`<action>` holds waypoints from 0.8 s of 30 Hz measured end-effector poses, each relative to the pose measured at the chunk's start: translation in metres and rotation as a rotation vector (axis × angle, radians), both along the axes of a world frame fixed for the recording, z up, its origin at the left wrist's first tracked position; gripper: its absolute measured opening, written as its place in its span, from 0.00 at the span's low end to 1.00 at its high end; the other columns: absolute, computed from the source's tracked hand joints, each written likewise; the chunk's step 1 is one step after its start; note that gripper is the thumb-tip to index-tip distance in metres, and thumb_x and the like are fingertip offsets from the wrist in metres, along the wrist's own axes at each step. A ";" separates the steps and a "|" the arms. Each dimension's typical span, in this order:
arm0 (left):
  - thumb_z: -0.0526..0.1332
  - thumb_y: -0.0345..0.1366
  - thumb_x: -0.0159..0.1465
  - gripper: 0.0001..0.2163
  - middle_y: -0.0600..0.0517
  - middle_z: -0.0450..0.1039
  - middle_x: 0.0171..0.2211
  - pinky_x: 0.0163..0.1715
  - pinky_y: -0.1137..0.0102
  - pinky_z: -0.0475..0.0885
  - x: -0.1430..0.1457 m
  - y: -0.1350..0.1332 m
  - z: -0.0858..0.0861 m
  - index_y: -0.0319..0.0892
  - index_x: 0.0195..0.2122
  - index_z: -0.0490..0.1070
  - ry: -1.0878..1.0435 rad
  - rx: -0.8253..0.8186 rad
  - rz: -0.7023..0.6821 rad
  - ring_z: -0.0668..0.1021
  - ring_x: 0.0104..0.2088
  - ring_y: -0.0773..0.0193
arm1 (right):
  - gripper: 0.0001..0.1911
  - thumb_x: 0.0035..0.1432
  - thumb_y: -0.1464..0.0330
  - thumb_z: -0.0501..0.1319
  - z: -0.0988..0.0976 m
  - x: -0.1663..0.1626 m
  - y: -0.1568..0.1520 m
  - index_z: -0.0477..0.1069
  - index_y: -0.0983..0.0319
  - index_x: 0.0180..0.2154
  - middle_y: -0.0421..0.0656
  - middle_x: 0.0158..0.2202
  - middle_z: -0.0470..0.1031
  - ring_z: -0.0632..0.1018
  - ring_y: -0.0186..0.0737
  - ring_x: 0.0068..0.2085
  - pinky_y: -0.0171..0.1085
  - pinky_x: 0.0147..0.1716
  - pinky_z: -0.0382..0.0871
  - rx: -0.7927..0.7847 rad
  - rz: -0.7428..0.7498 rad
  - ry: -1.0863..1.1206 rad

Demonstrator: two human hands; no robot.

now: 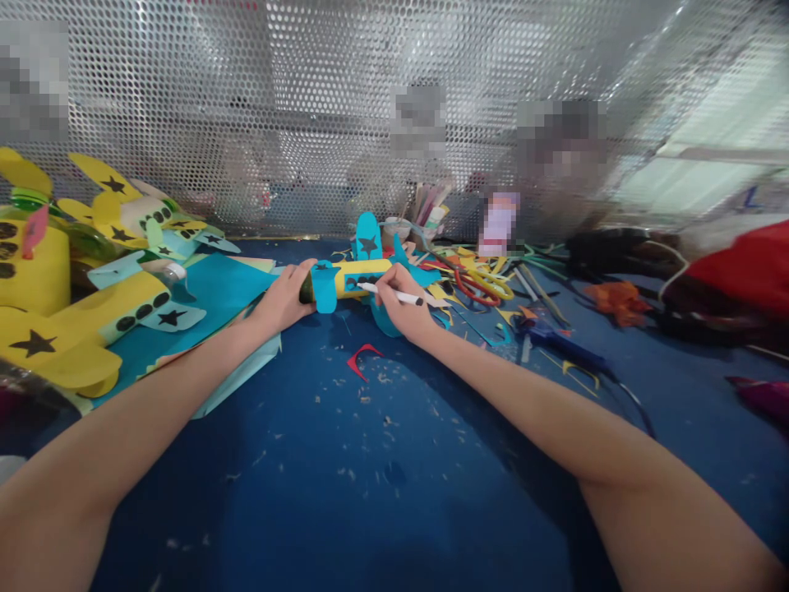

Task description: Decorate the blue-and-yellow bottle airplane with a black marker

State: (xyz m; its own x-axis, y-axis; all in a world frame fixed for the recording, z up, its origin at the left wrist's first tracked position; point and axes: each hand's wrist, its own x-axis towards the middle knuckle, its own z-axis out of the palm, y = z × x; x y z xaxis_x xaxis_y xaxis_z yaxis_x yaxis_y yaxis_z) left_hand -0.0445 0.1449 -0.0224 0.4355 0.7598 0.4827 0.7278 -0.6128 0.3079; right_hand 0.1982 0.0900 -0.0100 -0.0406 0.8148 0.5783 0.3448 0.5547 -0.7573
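Note:
A toy airplane point(365, 268) with a yellow body lies across the table in front of me. Its blue wings carry black stars, and dark oval windows mark a blue strip on its side. My left hand point(284, 298) is closed round the dark bottle end at the plane's left. In my right hand point(403, 306) is a white marker point(400, 296), pinched between the fingers. The marker's tip meets the window strip, and its black end points right. Part of the plane's tail is hidden behind my right hand.
Several yellow craft planes point(132, 304) crowd the left, beside blue foam sheets point(231, 279). A red scrap point(363, 358) lies in front. To the right are coloured offcuts point(474, 284), a blue glue gun point(558, 339) with a cord, and orange scraps point(616, 302). A perforated metal screen point(333, 115) stands behind.

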 end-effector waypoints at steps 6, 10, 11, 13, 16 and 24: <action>0.70 0.33 0.55 0.38 0.41 0.70 0.54 0.53 0.53 0.71 0.001 -0.002 0.002 0.42 0.64 0.56 -0.001 -0.005 0.016 0.74 0.54 0.46 | 0.08 0.60 0.70 0.55 -0.001 0.000 0.001 0.58 0.56 0.29 0.34 0.21 0.66 0.66 0.35 0.23 0.39 0.28 0.60 0.006 0.007 -0.001; 0.70 0.33 0.54 0.38 0.42 0.70 0.53 0.53 0.53 0.71 0.001 -0.003 0.003 0.43 0.64 0.56 -0.002 -0.004 0.019 0.73 0.54 0.45 | 0.08 0.60 0.70 0.55 -0.002 0.001 0.002 0.58 0.56 0.29 0.34 0.21 0.66 0.68 0.35 0.24 0.39 0.29 0.62 0.014 0.006 -0.003; 0.70 0.33 0.54 0.37 0.42 0.70 0.53 0.53 0.53 0.71 0.001 -0.004 0.003 0.43 0.64 0.56 0.000 -0.004 0.024 0.74 0.54 0.45 | 0.08 0.60 0.70 0.55 -0.002 0.001 0.002 0.58 0.56 0.29 0.34 0.21 0.66 0.68 0.35 0.24 0.39 0.30 0.62 0.017 0.007 -0.002; 0.70 0.33 0.54 0.38 0.41 0.70 0.53 0.52 0.54 0.72 0.002 -0.004 0.003 0.42 0.64 0.56 0.004 -0.008 0.033 0.74 0.54 0.45 | 0.08 0.60 0.70 0.55 -0.002 0.001 0.001 0.58 0.56 0.29 0.34 0.21 0.66 0.67 0.34 0.23 0.39 0.29 0.62 0.022 0.010 -0.001; 0.70 0.33 0.54 0.38 0.41 0.70 0.52 0.52 0.53 0.71 0.002 -0.004 0.003 0.43 0.65 0.56 0.002 -0.009 0.033 0.74 0.53 0.45 | 0.08 0.60 0.69 0.56 -0.002 0.001 0.001 0.58 0.56 0.29 0.34 0.21 0.66 0.65 0.33 0.22 0.38 0.27 0.60 0.023 0.009 -0.009; 0.70 0.32 0.54 0.37 0.42 0.70 0.53 0.54 0.53 0.70 0.001 -0.002 0.001 0.44 0.64 0.57 -0.030 0.002 0.014 0.74 0.54 0.46 | 0.14 0.65 0.57 0.56 -0.004 0.003 0.001 0.59 0.56 0.31 0.34 0.20 0.64 0.65 0.34 0.22 0.39 0.27 0.61 0.073 0.037 -0.009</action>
State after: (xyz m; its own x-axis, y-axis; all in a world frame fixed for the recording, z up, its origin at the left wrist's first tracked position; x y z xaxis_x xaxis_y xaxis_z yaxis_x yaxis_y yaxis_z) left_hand -0.0437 0.1431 -0.0214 0.4104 0.7649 0.4966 0.7268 -0.6032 0.3285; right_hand 0.2007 0.0910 -0.0139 -0.0755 0.7685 0.6354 0.3299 0.6206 -0.7114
